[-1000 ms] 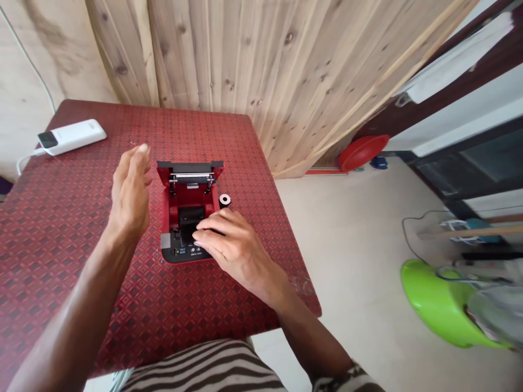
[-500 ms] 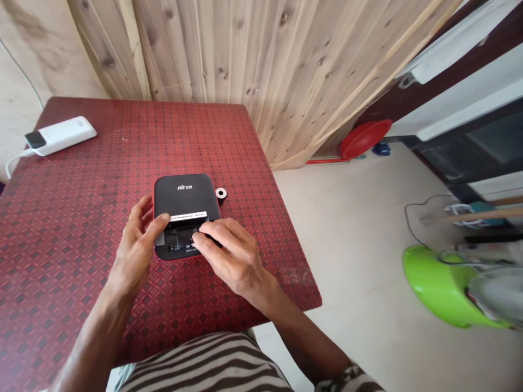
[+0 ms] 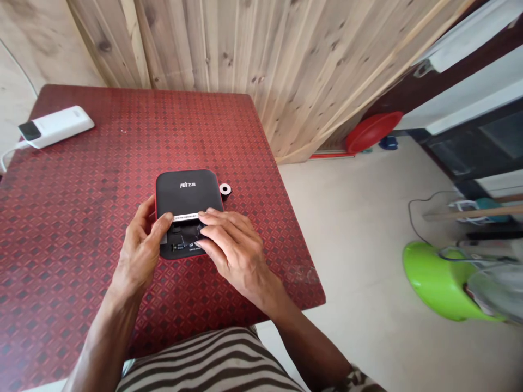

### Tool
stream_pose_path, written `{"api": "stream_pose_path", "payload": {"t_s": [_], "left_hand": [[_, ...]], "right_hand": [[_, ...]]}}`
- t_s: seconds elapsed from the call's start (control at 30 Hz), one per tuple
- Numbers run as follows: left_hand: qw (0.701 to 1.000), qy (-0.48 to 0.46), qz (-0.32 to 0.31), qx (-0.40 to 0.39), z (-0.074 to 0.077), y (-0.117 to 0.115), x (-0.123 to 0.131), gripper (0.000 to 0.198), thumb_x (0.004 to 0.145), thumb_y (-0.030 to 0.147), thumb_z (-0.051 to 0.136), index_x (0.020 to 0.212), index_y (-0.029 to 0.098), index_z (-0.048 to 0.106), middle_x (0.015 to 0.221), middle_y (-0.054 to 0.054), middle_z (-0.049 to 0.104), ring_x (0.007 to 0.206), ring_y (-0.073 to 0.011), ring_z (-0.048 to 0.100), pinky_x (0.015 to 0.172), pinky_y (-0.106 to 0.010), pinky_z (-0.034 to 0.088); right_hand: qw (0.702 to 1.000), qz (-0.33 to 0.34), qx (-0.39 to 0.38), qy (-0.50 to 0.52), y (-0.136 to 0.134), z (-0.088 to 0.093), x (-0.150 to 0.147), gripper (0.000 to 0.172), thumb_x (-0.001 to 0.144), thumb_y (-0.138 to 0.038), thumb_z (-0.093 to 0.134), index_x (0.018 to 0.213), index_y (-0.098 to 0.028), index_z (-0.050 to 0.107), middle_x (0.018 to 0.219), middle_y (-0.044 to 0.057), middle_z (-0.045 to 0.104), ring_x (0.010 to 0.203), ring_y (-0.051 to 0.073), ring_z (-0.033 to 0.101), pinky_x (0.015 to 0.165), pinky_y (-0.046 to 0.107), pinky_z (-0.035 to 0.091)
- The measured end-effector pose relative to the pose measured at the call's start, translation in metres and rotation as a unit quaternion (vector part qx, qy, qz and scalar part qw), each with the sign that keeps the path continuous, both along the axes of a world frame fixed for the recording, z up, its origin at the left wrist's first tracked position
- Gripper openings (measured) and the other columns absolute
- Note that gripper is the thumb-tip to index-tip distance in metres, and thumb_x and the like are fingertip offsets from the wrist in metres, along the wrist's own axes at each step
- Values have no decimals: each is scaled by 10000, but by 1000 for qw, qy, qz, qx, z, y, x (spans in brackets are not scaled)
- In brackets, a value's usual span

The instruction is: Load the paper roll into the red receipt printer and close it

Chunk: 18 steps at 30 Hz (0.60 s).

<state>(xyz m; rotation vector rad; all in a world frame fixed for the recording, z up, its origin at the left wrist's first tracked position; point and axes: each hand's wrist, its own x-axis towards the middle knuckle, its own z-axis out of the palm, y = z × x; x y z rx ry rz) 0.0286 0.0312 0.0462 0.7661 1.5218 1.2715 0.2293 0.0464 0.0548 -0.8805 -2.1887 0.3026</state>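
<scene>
A black, rounded-square device with a red edge [image 3: 188, 198] lies flat on the table, white lettering on its upper half. An uncovered compartment [image 3: 176, 238] spans its lower part, with a white printed strip above it. My left hand [image 3: 141, 239] grips the device's left side, thumb on top at the end of the strip. At the compartment's right end is my right hand [image 3: 237, 245], its fingers bent and drawn together over a dark, glossy piece; what they hold is hidden. Beside the device's right edge sits a small roll with a white end [image 3: 225, 189] and dark core.
The table [image 3: 171, 130] has a red patterned top. A white power bank [image 3: 61, 126] with a cable lies at its far left. A wooden plank wall [image 3: 229, 49] stands behind. On the floor to the right are a green tub [image 3: 433, 283] and a red basin [image 3: 373, 130].
My right hand's fingers have shifted up a little, with fingertips now on the right end of the white strip. My left hand keeps its hold. The view has moved slightly.
</scene>
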Motion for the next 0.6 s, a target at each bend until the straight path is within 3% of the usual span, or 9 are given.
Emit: {"api": "stream_pose_path", "payload": {"t_s": [0.1,0.2,0.3,0.4,0.6], "left_hand": [[1000,-20,6,-1,-4,-5,-2,717,862,562,863,1463,208,700,1416,-121,766,1280,-342,730,1054,-460,589],[999,-41,16,26,-9,-18,-6,604,925,547,816,1441,241,741,1509,-109,732,1464,-365,632,1244,-520,479],[999,-30,6,35,-11,-33,-10,590,923,472,842,1478,306,730,1535,-77,719,1478,-369,621,1286,-556,427],[999,-19,4,33,-9,-40,-9,594,919,405,851,1493,326,720,1534,-64,718,1480,-366,613,1292,-565,407],[998,-26,43,26,-4,-34,-1,534,901,355,813,1425,276,758,1467,-72,751,1445,-357,623,1264,-532,406]], "right_hand": [[999,15,-24,40,-5,-3,5,231,1088,-224,712,1317,-233,683,1348,119,823,1329,265,760,1136,477,617],[991,-28,-42,126,-12,-12,13,385,1078,-242,724,1454,-235,638,1356,130,802,1331,266,739,1141,477,616],[975,-114,-85,170,-20,-24,21,302,1097,-220,656,1395,-265,687,1250,99,812,1149,247,780,1002,426,661],[967,-142,-127,171,-23,-34,25,247,1109,-205,616,1328,-268,710,1149,62,816,984,208,787,847,346,670],[965,-127,-146,179,-20,-41,19,192,1120,-201,598,1272,-245,708,1127,55,810,1000,191,790,896,325,660]]}}
